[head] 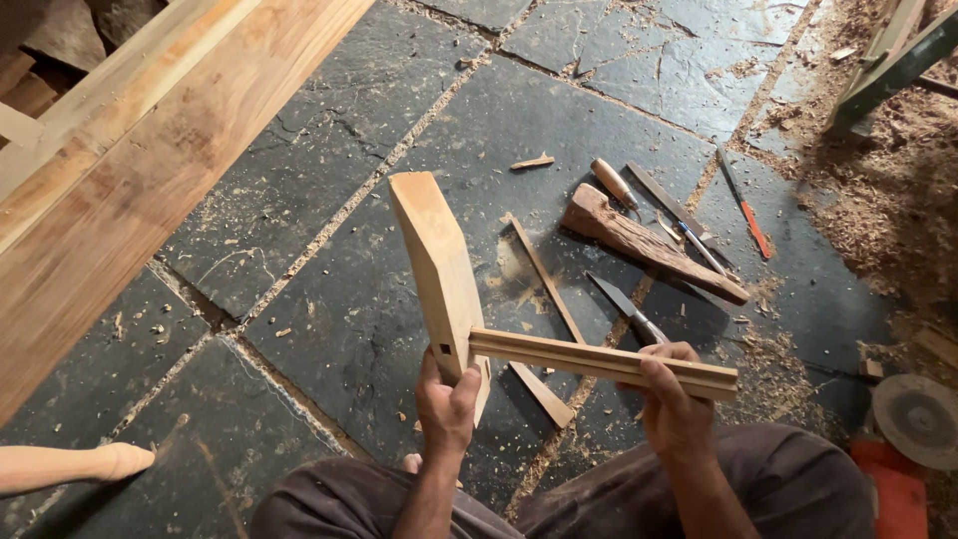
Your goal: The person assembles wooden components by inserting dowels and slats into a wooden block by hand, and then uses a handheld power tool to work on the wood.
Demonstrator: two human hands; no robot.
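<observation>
Head view: hands (444,399) grip smooth wood block (437,269), grooved strip (599,359).

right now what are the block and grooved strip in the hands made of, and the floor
Block: pale bare wood, grain visible, seemingly unfinished. Grooved strip: the same light wood, milled ridges. Floor: dark slabs, probably slate-like stone, cracked, dusted with shavings.

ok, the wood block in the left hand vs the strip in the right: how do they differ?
The block is wide and thick with an angled top; the strip is long and narrow with grooved edges. The block stands near upright in the left hand; the strip lies near level in the right hand, its end against the block. The block shows a small dark hole; the strip shows none. Both are pale bare wood.
</observation>
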